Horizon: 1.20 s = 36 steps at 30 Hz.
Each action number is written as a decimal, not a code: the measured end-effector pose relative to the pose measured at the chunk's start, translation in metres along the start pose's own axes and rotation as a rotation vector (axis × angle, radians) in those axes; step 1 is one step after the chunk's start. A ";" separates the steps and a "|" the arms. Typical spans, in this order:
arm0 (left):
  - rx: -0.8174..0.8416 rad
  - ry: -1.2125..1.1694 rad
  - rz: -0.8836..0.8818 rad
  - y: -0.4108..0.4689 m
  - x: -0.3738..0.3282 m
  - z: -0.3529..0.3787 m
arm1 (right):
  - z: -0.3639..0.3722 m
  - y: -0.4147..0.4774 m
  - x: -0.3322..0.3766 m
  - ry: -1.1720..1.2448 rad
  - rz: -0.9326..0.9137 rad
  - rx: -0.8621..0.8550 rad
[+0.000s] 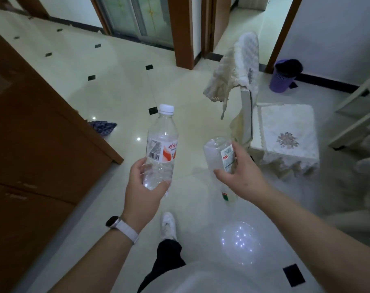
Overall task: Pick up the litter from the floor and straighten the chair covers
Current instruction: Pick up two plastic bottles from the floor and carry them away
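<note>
Two clear plastic bottles are up off the floor (pixel 116 85), one on each side of you. Your left hand (pixel 143 182) curls around the lower part of the upright bottle (pixel 161 144), which has its white cap on top and a red-and-white label. Your right hand (pixel 241 172) grips the second bottle (pixel 216 155) across its labelled middle; the base tilts up and to the left, and the neck pokes out below your palm. A white-strapped watch (pixel 114 222) sits on your left wrist. Just beyond your right hand stands the chair (pixel 246 115). Its seat cover (pixel 285 134) lies flat, while the back cover (pixel 237 66) is bunched and hangs crooked off the backrest. By the far wall stands a purple bin (pixel 282 76). A blue patterned cloth (pixel 103 126) lies on the floor beside the brown wooden panel (pixel 31 134) at your left.
</note>
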<state>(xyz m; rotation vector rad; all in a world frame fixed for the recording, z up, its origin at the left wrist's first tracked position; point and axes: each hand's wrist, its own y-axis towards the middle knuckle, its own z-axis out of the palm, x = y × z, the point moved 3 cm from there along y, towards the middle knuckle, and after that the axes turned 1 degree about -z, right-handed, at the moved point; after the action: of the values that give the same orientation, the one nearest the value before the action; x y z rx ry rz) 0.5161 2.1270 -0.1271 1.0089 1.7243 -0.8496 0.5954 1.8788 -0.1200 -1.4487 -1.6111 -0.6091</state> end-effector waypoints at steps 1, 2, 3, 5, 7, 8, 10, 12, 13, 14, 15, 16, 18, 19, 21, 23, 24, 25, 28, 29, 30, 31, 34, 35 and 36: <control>0.017 0.003 -0.001 0.016 0.002 0.000 | 0.003 0.012 0.001 -0.008 0.018 -0.014; 0.032 0.002 -0.007 0.034 0.005 0.001 | 0.006 0.025 0.004 -0.014 0.031 -0.028; 0.045 -0.008 -0.014 0.054 0.009 0.001 | 0.009 0.039 0.008 -0.023 0.045 -0.039; 0.071 -0.047 -0.026 0.098 0.015 0.001 | 0.016 0.070 0.018 -0.044 0.072 -0.061; 0.110 -0.081 -0.031 0.145 0.017 -0.001 | 0.022 0.104 0.031 -0.068 0.104 -0.111; 0.134 -0.086 -0.032 0.168 0.016 -0.003 | 0.024 0.120 0.039 -0.088 0.124 -0.137; 0.174 -0.080 -0.019 0.211 0.011 -0.010 | 0.029 0.152 0.057 -0.117 0.144 -0.174; 0.214 -0.080 0.012 0.259 -0.001 -0.014 | 0.026 0.182 0.079 -0.128 0.135 -0.228; 0.228 -0.080 0.024 0.282 -0.005 -0.014 | 0.025 0.196 0.087 -0.128 0.125 -0.255; 0.239 -0.079 0.031 0.303 -0.010 -0.013 | 0.023 0.207 0.093 -0.130 0.115 -0.274; 0.252 -0.078 0.037 0.321 -0.016 -0.012 | 0.021 0.216 0.098 -0.133 0.118 -0.286; 0.265 -0.074 0.044 0.335 -0.020 -0.009 | 0.021 0.224 0.102 -0.138 0.129 -0.296; 0.289 -0.076 0.059 0.360 -0.026 -0.004 | 0.021 0.240 0.105 -0.132 0.150 -0.315; 0.303 -0.080 0.067 0.373 -0.029 -0.001 | 0.021 0.250 0.108 -0.125 0.158 -0.323; 0.330 -0.072 0.086 0.399 -0.035 0.007 | 0.020 0.273 0.112 -0.113 0.165 -0.335; 0.342 -0.070 0.082 0.424 -0.040 0.017 | 0.020 0.298 0.113 -0.102 0.161 -0.334; 0.341 -0.072 0.080 0.436 -0.042 0.022 | 0.020 0.311 0.113 -0.090 0.161 -0.329; 0.338 -0.071 0.084 0.448 -0.043 0.027 | 0.020 0.325 0.113 -0.072 0.161 -0.326; 0.334 -0.049 0.094 0.485 -0.047 0.041 | 0.019 0.369 0.108 -0.033 0.165 -0.321; 0.334 -0.039 0.086 0.499 -0.047 0.047 | 0.018 0.387 0.104 -0.030 0.163 -0.315; 0.336 -0.025 0.079 0.513 -0.049 0.052 | 0.017 0.405 0.100 -0.029 0.169 -0.305; 0.338 -0.006 0.080 0.528 -0.052 0.059 | 0.015 0.424 0.096 -0.021 0.174 -0.295; 0.360 0.083 0.086 0.576 -0.065 0.079 | 0.002 0.486 0.090 -0.005 0.169 -0.255; 0.367 0.115 0.084 0.591 -0.071 0.086 | -0.004 0.505 0.090 0.004 0.180 -0.244; 0.368 0.143 0.090 0.607 -0.080 0.094 | -0.012 0.525 0.091 0.027 0.188 -0.241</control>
<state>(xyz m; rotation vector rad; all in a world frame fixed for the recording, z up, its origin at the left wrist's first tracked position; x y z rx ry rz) 1.1160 2.2808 -0.1450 1.4104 1.6589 -1.0835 1.1070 2.0265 -0.1347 -1.7375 -1.3961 -0.7283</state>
